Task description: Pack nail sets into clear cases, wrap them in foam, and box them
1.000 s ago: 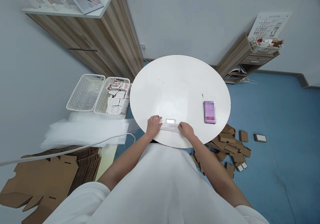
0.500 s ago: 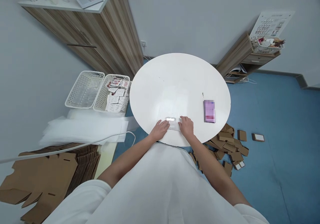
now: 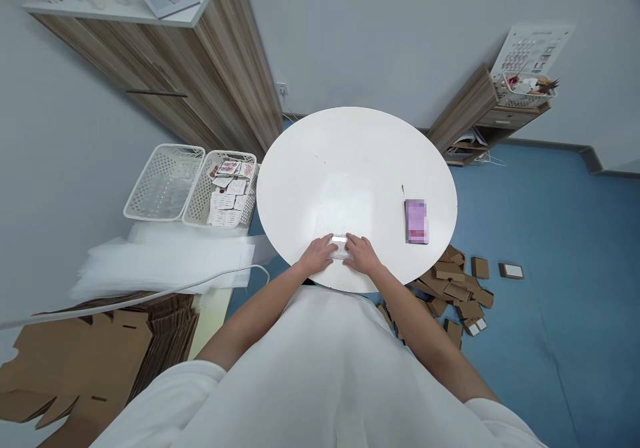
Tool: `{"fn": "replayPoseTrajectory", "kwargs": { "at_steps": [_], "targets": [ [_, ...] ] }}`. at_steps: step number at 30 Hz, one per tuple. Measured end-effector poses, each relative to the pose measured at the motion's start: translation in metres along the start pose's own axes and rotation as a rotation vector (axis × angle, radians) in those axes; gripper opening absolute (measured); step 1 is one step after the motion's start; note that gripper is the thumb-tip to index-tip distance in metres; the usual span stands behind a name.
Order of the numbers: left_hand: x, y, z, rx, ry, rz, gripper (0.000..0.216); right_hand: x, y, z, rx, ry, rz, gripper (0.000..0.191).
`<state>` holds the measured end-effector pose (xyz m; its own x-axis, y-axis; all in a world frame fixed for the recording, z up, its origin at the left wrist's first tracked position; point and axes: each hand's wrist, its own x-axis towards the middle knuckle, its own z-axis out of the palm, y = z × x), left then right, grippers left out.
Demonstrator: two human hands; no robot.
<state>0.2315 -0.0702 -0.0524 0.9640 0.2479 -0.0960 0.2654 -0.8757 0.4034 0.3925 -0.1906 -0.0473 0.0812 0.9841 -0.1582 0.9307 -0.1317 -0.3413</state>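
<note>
Head view: left hand [image 3: 317, 255] and right hand [image 3: 363, 255] close on the 2 ends of 1 packet [image 3: 340, 248], at the table's [image 3: 345, 161] near side; a purple block [image 3: 416, 221] lies to the right.

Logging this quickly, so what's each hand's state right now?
Left hand: partly curled, at the left end of the small pale packet; grip can't be told.
Right hand: partly curled, at its right end; grip can't be told.

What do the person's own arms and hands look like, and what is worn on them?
White, short sleeves leave both forearms bare. The left hand and right hand wear no gloves. No watch is visible; small rings cannot be judged.
</note>
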Motion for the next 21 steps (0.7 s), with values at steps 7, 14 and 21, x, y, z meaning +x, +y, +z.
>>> {"fn": "replayPoseTrajectory", "kwargs": {
  "at_steps": [7, 14, 21],
  "targets": [
    [0.004, 0.005, -0.003, -0.006, -0.036, 0.104, 0.035, -0.015, -0.009, 0.005, -0.002, 0.010, 0.046, 0.037],
    [0.002, 0.012, -0.006, 0.020, -0.064, 0.153, 0.037, -0.032, -0.017, 0.007, 0.054, 0.028, 0.067, 0.033],
    [0.001, 0.020, -0.018, -0.048, -0.167, 0.152, 0.033, -0.042, -0.019, -0.014, 0.151, -0.037, 0.042, 0.023]
  ]
}}
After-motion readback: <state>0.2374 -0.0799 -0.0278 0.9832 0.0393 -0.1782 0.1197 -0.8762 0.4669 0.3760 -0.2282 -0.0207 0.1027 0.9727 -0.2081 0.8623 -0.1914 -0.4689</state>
